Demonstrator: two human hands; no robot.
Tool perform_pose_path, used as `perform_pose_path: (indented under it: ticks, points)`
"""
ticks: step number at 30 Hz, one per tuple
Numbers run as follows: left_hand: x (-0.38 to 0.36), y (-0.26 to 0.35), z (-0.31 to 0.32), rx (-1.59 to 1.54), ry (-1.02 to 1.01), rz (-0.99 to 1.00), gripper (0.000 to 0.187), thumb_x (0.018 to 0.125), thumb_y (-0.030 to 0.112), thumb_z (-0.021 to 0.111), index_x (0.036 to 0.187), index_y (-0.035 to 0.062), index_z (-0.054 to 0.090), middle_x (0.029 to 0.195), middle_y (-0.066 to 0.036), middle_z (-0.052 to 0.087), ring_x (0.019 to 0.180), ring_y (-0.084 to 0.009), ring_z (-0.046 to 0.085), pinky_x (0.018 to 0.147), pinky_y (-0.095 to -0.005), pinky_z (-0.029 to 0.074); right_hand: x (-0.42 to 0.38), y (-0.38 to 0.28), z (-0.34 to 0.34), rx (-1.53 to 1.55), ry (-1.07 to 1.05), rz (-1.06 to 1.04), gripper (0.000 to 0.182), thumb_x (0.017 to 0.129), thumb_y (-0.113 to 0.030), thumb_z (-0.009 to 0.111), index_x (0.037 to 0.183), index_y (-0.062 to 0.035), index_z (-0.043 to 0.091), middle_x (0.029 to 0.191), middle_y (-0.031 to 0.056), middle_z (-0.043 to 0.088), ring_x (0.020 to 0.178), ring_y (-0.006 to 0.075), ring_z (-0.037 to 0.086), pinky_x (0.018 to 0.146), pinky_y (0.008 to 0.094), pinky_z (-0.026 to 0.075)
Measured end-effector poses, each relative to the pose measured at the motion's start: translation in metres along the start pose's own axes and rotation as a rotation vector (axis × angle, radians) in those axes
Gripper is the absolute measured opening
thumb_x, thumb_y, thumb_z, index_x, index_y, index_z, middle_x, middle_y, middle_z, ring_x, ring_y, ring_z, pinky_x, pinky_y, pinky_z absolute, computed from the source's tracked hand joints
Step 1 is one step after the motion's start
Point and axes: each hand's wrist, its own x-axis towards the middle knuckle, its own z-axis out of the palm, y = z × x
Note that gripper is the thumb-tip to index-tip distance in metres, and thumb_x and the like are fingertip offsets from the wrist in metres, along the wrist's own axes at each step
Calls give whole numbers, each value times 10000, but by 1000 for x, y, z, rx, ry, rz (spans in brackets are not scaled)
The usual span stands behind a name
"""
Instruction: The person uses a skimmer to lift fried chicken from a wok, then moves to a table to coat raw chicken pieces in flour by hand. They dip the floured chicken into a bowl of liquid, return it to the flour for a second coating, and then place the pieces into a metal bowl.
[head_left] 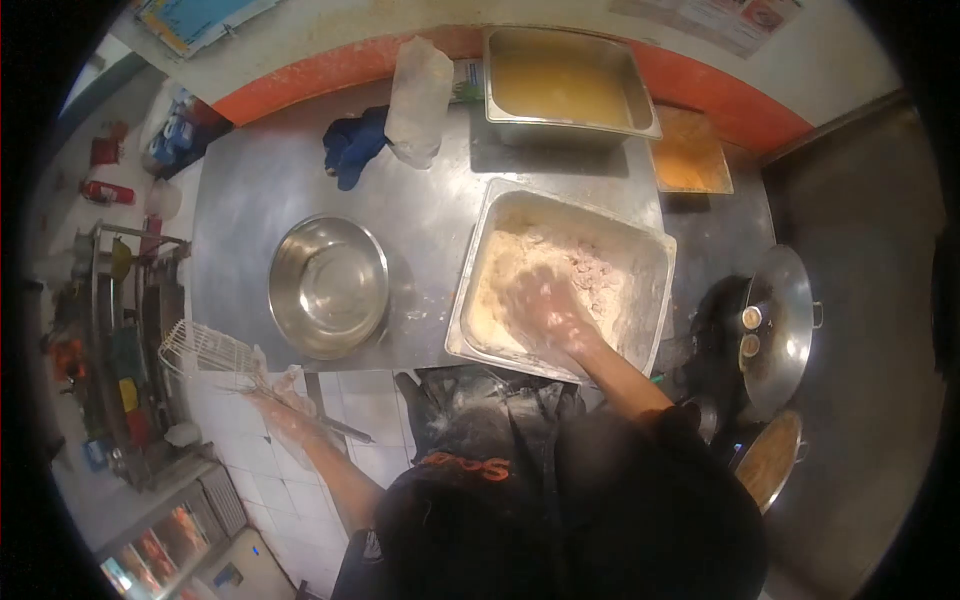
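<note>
Deep in a rectangular metal pan (664, 290), my right hand (545, 308) presses into pale flour (493, 315). Flour coats it, and its fingers are blurred and partly buried. Lumpy pinkish floured pieces (597, 275) lie just beyond it in the pan. Off the table's front left side, my left hand (285, 418) is closed around the handle of a wire frying basket (212, 350). The basket's mesh points away to the left, and the handle's end sticks out past my hand to the right. Whitish film-like material shows around this hand.
A round steel bowl (328, 287) stands on the steel table (430, 230). Behind are a pan of yellowish liquid (565, 85), a translucent bag (418, 100), a blue cloth (352, 145) and an orange-filled tray (690, 150). Right are a wok (785, 330) and another pan (770, 460).
</note>
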Motion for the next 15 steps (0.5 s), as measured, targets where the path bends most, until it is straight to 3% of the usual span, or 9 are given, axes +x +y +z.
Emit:
perform_pose_path:
  ticks: [1,3,4,6,7,10,13,15]
  points:
    - [4,-9,-2,-4,27,7,607,1039,559,446,1415,102,577,1059,-90,698,550,-40,395,430,-164,247,-12,-1,-15,30,-166,51,587,958,-349,595,1467,-75,491,1477,204,478,1336,396,477,1194,434,358]
    - [25,-31,-23,49,2,-23,608,1045,539,430,1395,66,584,1099,-114,697,617,-51,453,458,-168,278,-26,37,-9,-323,-278,186,614,965,-364,587,1489,-69,465,1520,233,424,1367,419,427,1200,445,348]
    - [34,-39,-32,105,-50,-63,615,1049,529,420,1390,42,578,1125,-132,694,677,-55,503,484,-169,309,-25,91,27,-706,-216,258,656,958,-395,597,1507,-71,445,1537,247,399,1389,431,396,1202,456,343]
    - [34,-44,-35,136,-142,113,565,1035,456,453,1363,19,594,1097,-128,690,677,-68,502,490,-177,310,-27,107,39,-890,9,316,736,904,-453,652,1485,-47,453,1519,265,407,1404,432,385,1168,479,372]
    - [36,-44,-36,153,-194,201,540,1028,420,470,1350,7,602,1083,-125,688,677,-74,502,493,-181,310,-30,75,16,-689,161,316,776,857,-481,697,1444,-21,483,1483,269,439,1397,422,407,1132,491,406]
    - [70,-26,-30,335,-276,2,399,975,406,573,1095,48,704,968,-77,703,560,-58,445,453,-193,264,-29,-12,-25,-249,108,551,794,808,-427,739,1468,-77,469,1452,304,470,1417,461,358,1125,534,393]
    - [106,-22,-37,370,-237,-68,358,960,352,625,1003,9,716,948,-83,697,613,-70,520,467,-210,335,-39,-15,-19,-101,97,562,726,762,-359,767,1406,-114,540,1386,305,480,1284,476,514,1050,539,465]
    - [137,-32,-38,635,-384,151,339,959,324,652,1030,0,716,962,-90,707,706,-100,586,530,-253,421,-43,-8,-26,-13,13,688,675,763,-298,753,1390,-138,561,1346,294,495,1231,471,558,1043,544,467]
